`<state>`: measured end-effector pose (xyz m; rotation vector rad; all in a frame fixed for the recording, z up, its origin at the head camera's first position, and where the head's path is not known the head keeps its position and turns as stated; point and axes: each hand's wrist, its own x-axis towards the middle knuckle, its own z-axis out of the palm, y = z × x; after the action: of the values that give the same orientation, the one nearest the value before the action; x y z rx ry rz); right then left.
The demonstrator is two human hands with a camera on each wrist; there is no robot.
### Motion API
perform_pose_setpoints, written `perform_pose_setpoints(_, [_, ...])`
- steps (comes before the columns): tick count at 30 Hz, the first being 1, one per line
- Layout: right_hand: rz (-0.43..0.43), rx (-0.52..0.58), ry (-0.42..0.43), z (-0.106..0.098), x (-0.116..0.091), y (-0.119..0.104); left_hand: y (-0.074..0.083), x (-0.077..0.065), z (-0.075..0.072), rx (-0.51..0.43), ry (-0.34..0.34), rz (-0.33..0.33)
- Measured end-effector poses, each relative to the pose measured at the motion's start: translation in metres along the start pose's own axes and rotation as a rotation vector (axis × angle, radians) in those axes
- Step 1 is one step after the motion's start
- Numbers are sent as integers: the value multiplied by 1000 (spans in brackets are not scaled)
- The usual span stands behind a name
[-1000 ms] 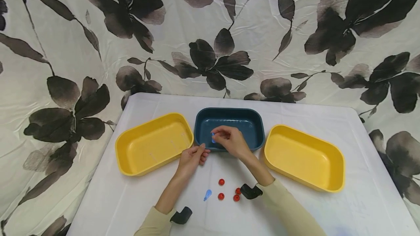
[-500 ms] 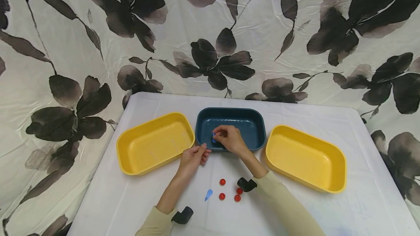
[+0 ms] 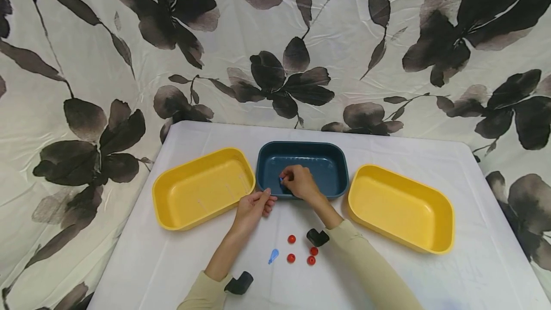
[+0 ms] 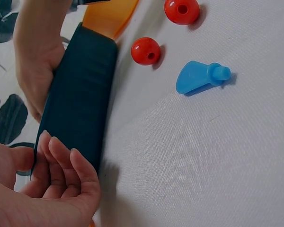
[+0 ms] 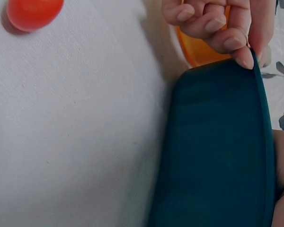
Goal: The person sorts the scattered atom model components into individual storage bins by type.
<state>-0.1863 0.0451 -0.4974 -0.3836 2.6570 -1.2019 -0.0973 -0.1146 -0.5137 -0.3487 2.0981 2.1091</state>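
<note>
Head view is showing me a dark blue tray point(image 3: 327, 171) sitting near the counter's point(image 3: 146, 271) far edge, between a left yellow tray point(image 3: 185, 200) and a right yellow tray point(image 3: 400, 209). Over its interior, the right hand point(image 3: 301, 183) is pinching a small blue piece point(image 3: 281, 179), mostly hidden by the fingers; I cannot tell whether it is touching the tray floor. At the tray's near left corner, the left hand point(image 3: 252, 206) is gripping the rim, and both wrist cameras are letting me see thumb and fingers pressing on opposite sides of it. Toward the counter's near edge, four red beads point(image 3: 292, 239) are lying loose, two of them close together. Just left of them, a light blue piece point(image 4: 201, 77) is resting flat, its knobbed end pointing toward the near edge.
</note>
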Motion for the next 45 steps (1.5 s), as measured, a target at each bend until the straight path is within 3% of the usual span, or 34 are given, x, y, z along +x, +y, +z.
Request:
perform_pose_setpoints(7, [25, -30, -15, -1, 1, 1, 0, 1, 0, -2, -5, -1])
perform_pose_setpoints(16, [-18, -22, 2, -4, -3, 1, -2, 2, -1, 4, 3, -20])
perform_pose_setpoints(29, [-121, 140, 71, -13, -23, 2, -2, 2, -1, 17, 11, -26])
perform_pose_setpoints(45, [-144, 304, 64, -27, -48, 1, -1, 2, 1, 48, 27, -52])
